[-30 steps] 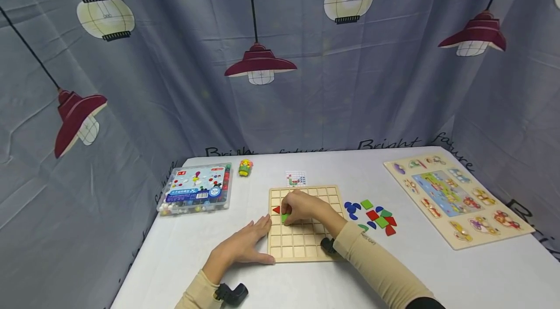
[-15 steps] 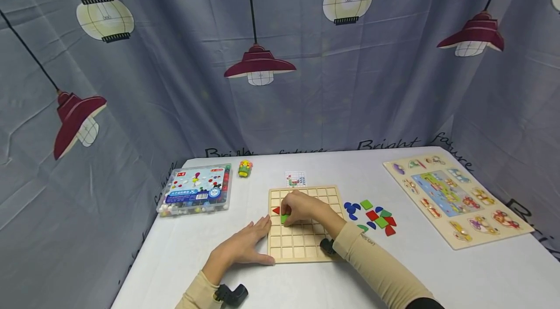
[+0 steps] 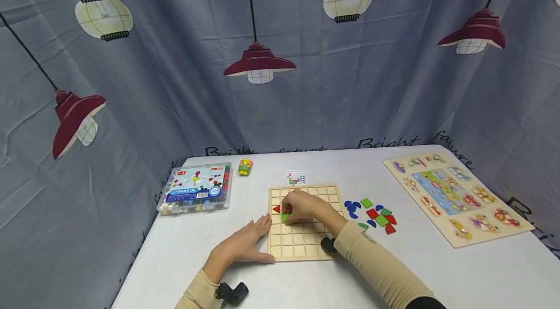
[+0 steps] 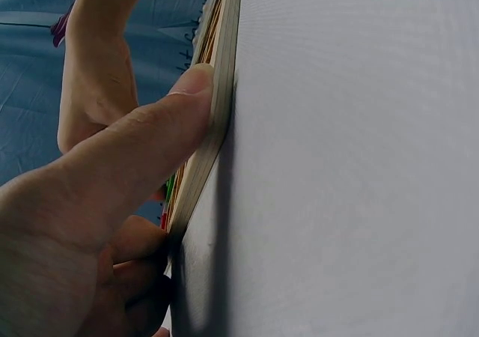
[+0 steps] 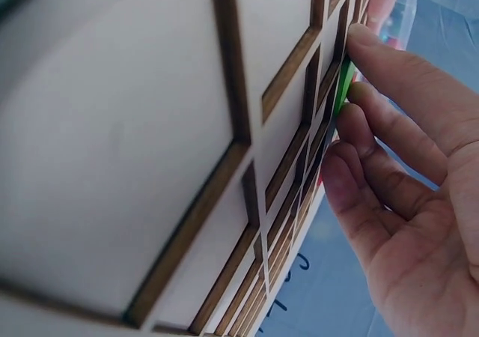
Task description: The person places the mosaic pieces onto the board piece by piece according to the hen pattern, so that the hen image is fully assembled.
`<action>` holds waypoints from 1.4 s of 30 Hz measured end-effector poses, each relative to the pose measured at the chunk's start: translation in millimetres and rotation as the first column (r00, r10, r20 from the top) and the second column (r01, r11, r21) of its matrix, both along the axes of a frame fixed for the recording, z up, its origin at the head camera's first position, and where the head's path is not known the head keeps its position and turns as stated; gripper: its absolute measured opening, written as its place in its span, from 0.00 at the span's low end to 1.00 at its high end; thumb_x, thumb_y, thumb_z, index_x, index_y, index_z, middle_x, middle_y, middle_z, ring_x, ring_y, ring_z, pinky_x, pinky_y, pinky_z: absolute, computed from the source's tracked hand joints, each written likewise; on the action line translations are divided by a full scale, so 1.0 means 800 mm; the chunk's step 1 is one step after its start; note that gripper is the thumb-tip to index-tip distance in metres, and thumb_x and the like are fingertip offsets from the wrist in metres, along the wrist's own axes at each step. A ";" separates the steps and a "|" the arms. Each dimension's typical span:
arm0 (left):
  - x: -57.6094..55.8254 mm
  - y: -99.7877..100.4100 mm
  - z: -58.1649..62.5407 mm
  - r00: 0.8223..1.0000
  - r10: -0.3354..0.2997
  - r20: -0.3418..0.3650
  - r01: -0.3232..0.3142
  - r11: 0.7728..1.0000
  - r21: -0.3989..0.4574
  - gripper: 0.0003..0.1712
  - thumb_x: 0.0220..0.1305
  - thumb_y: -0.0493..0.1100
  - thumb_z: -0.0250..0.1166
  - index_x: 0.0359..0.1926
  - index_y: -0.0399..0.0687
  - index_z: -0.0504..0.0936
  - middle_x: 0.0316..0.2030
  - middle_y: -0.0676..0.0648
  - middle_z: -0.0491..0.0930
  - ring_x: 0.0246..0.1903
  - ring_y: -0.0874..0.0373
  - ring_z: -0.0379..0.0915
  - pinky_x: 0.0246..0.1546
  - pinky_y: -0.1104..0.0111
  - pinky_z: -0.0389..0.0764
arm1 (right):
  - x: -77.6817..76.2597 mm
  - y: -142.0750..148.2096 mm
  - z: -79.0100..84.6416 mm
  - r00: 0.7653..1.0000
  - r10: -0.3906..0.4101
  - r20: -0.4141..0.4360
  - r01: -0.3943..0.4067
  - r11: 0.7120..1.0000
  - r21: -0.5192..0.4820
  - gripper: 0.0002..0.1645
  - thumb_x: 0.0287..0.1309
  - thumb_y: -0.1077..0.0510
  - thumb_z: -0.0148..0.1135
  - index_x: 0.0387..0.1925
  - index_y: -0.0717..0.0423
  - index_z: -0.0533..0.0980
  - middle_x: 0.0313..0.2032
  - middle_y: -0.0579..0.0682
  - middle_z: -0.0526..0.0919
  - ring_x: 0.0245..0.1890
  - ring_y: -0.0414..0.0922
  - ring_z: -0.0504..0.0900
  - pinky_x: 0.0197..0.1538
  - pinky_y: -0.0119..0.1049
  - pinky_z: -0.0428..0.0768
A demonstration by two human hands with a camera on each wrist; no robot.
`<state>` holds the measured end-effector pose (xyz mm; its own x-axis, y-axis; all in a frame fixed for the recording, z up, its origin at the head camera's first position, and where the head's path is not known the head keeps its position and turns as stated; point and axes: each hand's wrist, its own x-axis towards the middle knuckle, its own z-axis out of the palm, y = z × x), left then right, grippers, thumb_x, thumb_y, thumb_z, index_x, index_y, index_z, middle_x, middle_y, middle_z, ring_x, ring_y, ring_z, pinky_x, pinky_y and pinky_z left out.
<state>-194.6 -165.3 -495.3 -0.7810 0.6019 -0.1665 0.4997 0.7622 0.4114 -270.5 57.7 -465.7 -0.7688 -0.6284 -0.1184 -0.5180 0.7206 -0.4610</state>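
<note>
Grey-blue curtain printed with hanging lamps surrounds the far side of a white counter. On it lies a wooden grid board, taken here as the clock's centre, with twelve pointing away from the person. A green piece sits at the board's ten o'clock, pinched in the grip of the right hand; the fingers hide whether it is fully seated in its cell. Touching distance or not, a red triangle lies just beside it, toward its ten-thirty. The left hand, its grip spread apart, rests against the board's edge at eight o'clock. Reaching in from four o'clock, the right sleeve and a black wrist camera block that corner of the board. A pattern card lies at twelve, a small toy at eleven, a clear plastic box at ten. Loose coloured pieces scatter at three; beyond them lies a picture puzzle.
</note>
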 end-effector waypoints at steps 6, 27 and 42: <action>-0.001 0.000 0.000 1.000 -0.001 -0.006 0.001 1.000 -0.001 0.63 0.49 0.70 0.69 0.74 0.38 0.54 0.76 0.40 0.49 0.75 0.47 0.48 0.76 0.52 0.53 | -0.002 0.001 -0.001 1.000 0.015 -0.011 -0.015 1.000 -0.012 0.11 0.41 0.58 0.79 0.26 0.50 0.81 0.25 0.39 0.81 0.27 0.34 0.76 0.33 0.25 0.78; -0.001 0.001 0.003 1.000 0.022 0.021 -0.022 1.000 0.007 0.64 0.50 0.72 0.67 0.75 0.39 0.53 0.77 0.41 0.47 0.76 0.48 0.45 0.77 0.53 0.51 | -0.001 0.024 0.009 1.000 0.004 -0.016 -0.005 0.998 -0.055 0.11 0.44 0.59 0.77 0.33 0.53 0.84 0.28 0.40 0.83 0.29 0.34 0.76 0.35 0.26 0.79; 0.000 0.001 -0.001 1.000 0.006 0.007 -0.006 1.000 -0.003 0.63 0.49 0.70 0.69 0.74 0.37 0.54 0.76 0.41 0.48 0.76 0.48 0.46 0.77 0.53 0.51 | 0.020 0.084 0.009 0.995 -0.103 0.008 0.103 0.981 -0.166 0.13 0.46 0.61 0.74 0.37 0.55 0.83 0.33 0.44 0.83 0.33 0.38 0.76 0.35 0.28 0.77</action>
